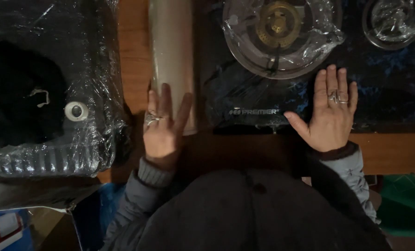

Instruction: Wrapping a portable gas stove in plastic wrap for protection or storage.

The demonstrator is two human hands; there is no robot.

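My left hand lies flat, fingers apart, on the near end of a tan roll of film that stretches away across the wooden counter. My right hand rests flat and open on the dark glass top of a gas stove, close to its front edge. Both hands wear rings and hold nothing. Clear plastic wrap covers the stove's brass burner, which sits just beyond my right hand.
A black sink wrapped in clear plastic fills the left side. A second wrapped burner sits at the top right. The wooden counter runs along the front. A cardboard box stands at the lower left.
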